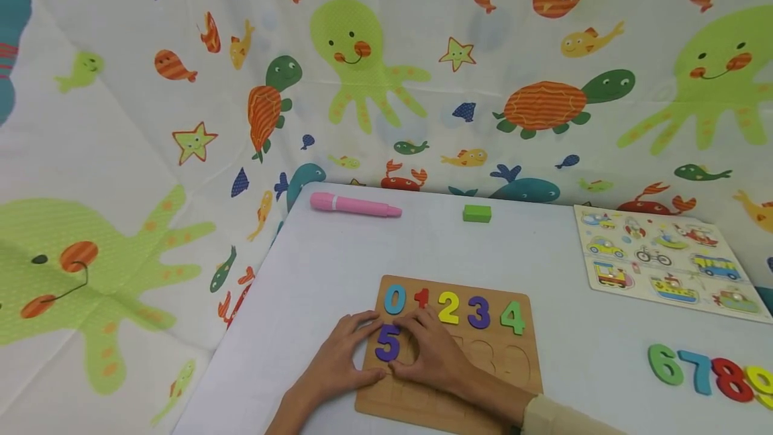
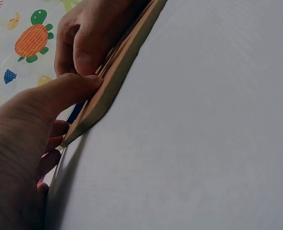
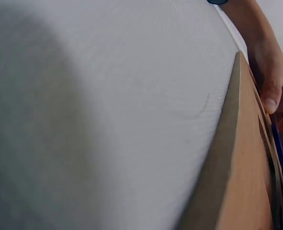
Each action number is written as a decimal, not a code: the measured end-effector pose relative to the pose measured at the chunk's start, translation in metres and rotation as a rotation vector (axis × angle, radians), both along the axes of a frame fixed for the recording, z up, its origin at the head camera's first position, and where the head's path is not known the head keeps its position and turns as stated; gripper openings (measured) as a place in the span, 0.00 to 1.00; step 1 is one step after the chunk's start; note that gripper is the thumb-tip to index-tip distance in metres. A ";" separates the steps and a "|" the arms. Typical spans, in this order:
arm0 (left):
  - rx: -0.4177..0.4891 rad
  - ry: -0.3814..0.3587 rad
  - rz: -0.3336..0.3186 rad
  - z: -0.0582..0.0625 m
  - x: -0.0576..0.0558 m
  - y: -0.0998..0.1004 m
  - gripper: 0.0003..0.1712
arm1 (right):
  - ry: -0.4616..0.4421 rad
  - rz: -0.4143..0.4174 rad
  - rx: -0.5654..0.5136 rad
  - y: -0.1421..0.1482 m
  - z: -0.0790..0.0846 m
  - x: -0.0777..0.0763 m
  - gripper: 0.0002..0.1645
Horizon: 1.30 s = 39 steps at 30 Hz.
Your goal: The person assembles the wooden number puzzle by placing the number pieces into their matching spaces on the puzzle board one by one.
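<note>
A wooden number puzzle board [image 1: 525, 381] lies on the white table. The blue 0 [image 1: 395, 300], red 1 [image 1: 421, 297], yellow 2 [image 1: 449, 307], purple 3 [image 1: 479, 312] and green 4 [image 1: 512, 317] fill its top row. Below the 0 is a purple 5 [image 1: 388, 344], which my right hand [image 1: 437, 351] pinches between thumb and fingers at its right side. My left hand [image 1: 341, 361] grips the board's left edge, thumb and fingers spread around the 5. In the left wrist view, the left thumb [image 2: 79, 86] lies over the board's edge.
To the right lie a green 6 [image 1: 666, 364], blue 7 [image 1: 697, 371], red 8 [image 1: 732, 380] and yellow 9 [image 1: 761, 384]. A vehicle puzzle [image 1: 670, 257] sits behind them. Farther back are a pink microphone-shaped toy [image 1: 356, 205] and a green block [image 1: 477, 213], before a patterned cloth [image 1: 417, 39].
</note>
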State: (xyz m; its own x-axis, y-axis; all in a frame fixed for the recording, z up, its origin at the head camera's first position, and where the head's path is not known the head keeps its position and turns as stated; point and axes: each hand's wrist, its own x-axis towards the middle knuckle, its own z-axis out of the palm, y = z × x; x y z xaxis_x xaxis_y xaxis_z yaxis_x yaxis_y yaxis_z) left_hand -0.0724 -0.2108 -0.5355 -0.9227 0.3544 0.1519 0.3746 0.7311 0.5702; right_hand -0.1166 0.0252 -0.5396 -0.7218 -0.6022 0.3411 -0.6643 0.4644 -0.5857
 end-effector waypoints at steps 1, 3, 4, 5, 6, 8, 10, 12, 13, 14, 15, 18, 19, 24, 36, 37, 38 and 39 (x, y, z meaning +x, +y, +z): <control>0.000 -0.004 -0.001 0.000 0.000 0.000 0.48 | 0.000 0.000 -0.005 0.002 0.001 0.000 0.39; 0.002 -0.013 -0.001 -0.001 0.000 0.002 0.48 | 0.013 0.008 -0.023 0.006 0.003 0.000 0.38; 0.002 -0.017 0.001 -0.002 0.000 0.002 0.48 | 0.029 0.016 -0.035 0.009 0.004 -0.001 0.38; 0.003 -0.022 0.002 -0.002 0.000 0.003 0.48 | 0.052 0.028 -0.047 0.014 0.007 -0.003 0.38; 0.004 -0.028 0.005 -0.002 0.000 0.003 0.48 | 0.075 0.044 -0.061 0.019 0.009 -0.005 0.38; -0.002 -0.027 0.010 -0.003 0.001 0.004 0.49 | 0.107 0.081 -0.091 0.033 0.016 -0.012 0.39; -0.003 -0.023 0.013 -0.003 0.001 0.004 0.49 | 0.120 0.106 -0.096 0.052 0.025 -0.020 0.41; -0.006 -0.011 0.015 -0.004 0.001 0.003 0.49 | 0.080 0.099 -0.058 0.078 0.035 -0.026 0.44; -0.009 -0.004 0.017 -0.004 0.001 0.003 0.50 | 0.052 0.076 -0.027 0.092 0.040 -0.028 0.45; -0.010 -0.002 0.018 -0.004 0.001 0.003 0.50 | 0.022 0.049 0.011 0.108 0.045 -0.029 0.47; -0.012 0.002 0.021 -0.004 0.001 0.002 0.50 | 0.002 0.021 0.040 0.125 0.048 -0.031 0.49; -0.013 -0.004 0.031 -0.004 0.001 0.002 0.51 | -0.059 -0.081 0.130 0.181 0.052 -0.034 0.55; -0.010 -0.010 0.036 -0.004 0.002 0.002 0.52 | -0.069 -0.112 0.151 0.201 0.051 -0.034 0.55; 0.003 -0.047 0.052 -0.003 0.002 0.002 0.55 | -0.152 -0.273 0.235 0.297 0.047 -0.030 0.53; 0.010 -0.086 0.056 -0.004 -0.002 0.003 0.57 | -0.304 -0.462 0.437 0.403 0.031 -0.008 0.51; 0.011 -0.086 0.056 -0.004 -0.002 0.003 0.57 | -0.299 -0.466 0.439 0.405 0.029 -0.006 0.50; 0.012 -0.086 0.056 -0.004 -0.003 0.003 0.57 | -0.299 -0.471 0.440 0.406 0.028 -0.006 0.50; 0.010 -0.086 0.055 -0.005 -0.003 0.004 0.57 | -0.300 -0.476 0.443 0.407 0.026 -0.005 0.50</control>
State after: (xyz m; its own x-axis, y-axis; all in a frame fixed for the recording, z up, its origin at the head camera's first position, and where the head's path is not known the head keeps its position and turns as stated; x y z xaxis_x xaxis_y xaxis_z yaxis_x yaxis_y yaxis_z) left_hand -0.0753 -0.2070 -0.5404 -0.9506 0.3014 0.0745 0.2832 0.7435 0.6058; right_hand -0.1214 0.4321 -0.5132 -0.9651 -0.2346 -0.1166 -0.1704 0.9002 -0.4007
